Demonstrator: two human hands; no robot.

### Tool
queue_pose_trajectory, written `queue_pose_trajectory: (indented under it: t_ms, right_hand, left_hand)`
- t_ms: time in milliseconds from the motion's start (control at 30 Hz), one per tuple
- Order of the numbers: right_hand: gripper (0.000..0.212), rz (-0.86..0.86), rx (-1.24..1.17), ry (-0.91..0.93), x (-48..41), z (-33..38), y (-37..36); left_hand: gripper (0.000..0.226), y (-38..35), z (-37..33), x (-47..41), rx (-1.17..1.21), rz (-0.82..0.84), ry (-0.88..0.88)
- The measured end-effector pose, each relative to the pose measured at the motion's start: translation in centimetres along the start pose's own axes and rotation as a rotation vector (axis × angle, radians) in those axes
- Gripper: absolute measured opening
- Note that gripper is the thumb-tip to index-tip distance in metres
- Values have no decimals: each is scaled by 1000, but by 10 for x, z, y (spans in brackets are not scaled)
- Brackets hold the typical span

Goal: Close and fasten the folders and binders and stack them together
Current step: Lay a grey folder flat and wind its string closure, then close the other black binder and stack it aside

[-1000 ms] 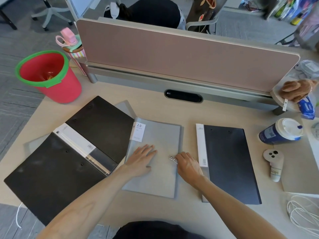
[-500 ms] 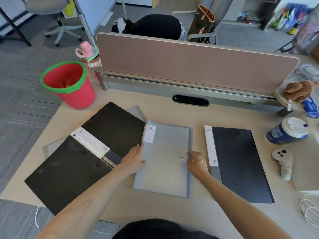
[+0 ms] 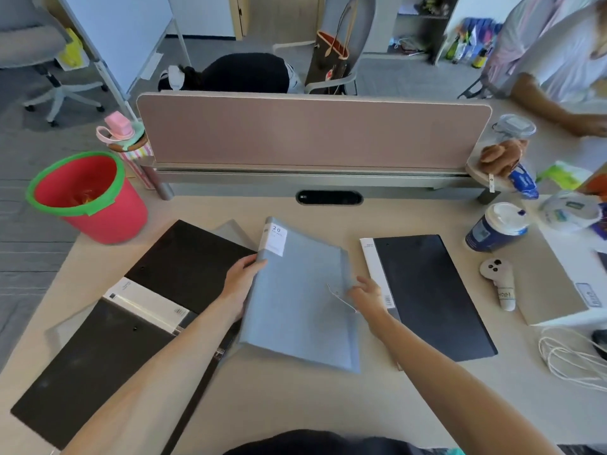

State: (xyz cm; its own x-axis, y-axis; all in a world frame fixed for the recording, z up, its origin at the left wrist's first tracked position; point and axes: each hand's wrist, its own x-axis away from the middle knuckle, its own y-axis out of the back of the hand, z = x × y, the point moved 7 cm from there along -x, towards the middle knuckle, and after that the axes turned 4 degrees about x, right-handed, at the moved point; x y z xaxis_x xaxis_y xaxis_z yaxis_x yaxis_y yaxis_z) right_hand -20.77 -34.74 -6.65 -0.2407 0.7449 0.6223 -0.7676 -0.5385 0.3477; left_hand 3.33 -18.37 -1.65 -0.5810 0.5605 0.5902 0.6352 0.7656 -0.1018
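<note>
A closed grey folder point(image 3: 295, 300) with a white "20" label is tilted up off the desk in the middle. My left hand point(image 3: 241, 284) grips its left spine edge. My right hand point(image 3: 366, 292) touches its right edge beside a thin elastic cord point(image 3: 340, 295). A large black binder point(image 3: 131, 313) lies open flat on the left, with a white spine strip. A closed black folder point(image 3: 433, 297) with a white spine lies flat on the right. Another grey folder point(image 3: 231, 231) peeks out from under the open binder.
A red bucket with green rim point(image 3: 87, 197) stands on the floor at the left. On the right are a paper coffee cup point(image 3: 497, 229), a white controller point(image 3: 499, 284), a grey board point(image 3: 551, 280) and white cables point(image 3: 571, 359). A pink divider point(image 3: 312, 133) closes the back. Another person's arm point(image 3: 555, 110) rests far right.
The grey folder, flat on the desk before, is now lifted and tilted with my left hand on its spine. My right hand stays at its right edge. The view shifted.
</note>
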Motion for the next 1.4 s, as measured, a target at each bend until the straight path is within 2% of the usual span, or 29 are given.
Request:
queue_pose_trajectory:
  t_ms: [100, 233, 467, 567, 700, 867, 967, 1067, 1233, 1400]
  right_hand:
    - [43, -45, -41, 9, -8, 14, 24]
    - [25, -44, -110, 4, -21, 21, 59]
    - [40, -136, 2, 47, -43, 0, 157]
    - [45, -158, 36, 35, -56, -14, 200]
    - [51, -166, 75, 43, -71, -19, 241]
    - [53, -113, 309, 106, -81, -10, 255]
    - [50, -110, 519, 217, -77, -1, 245]
    - [46, -54, 635, 360, -69, 13, 212]
    - [29, 80, 627, 511, -44, 39, 120]
    - [29, 267, 590, 575, 1, 58, 11]
  left_hand:
    - [29, -22, -16, 5, 79, 10, -14]
    - [32, -62, -23, 9, 112, 35, -24]
    - [31, -150, 12, 11, 40, 32, -1]
    - [15, -196, 33, 13, -7, 47, 28]
    - [11, -240, 68, 16, -135, 97, 141]
    - [39, -264, 85, 26, -215, 106, 136]
    - [55, -253, 88, 31, -232, 60, 121]
    - [56, -224, 91, 31, -266, 8, 99]
    - [57, -148, 93, 37, -307, -68, 86]
    - [44, -48, 99, 50, -348, -228, 55]
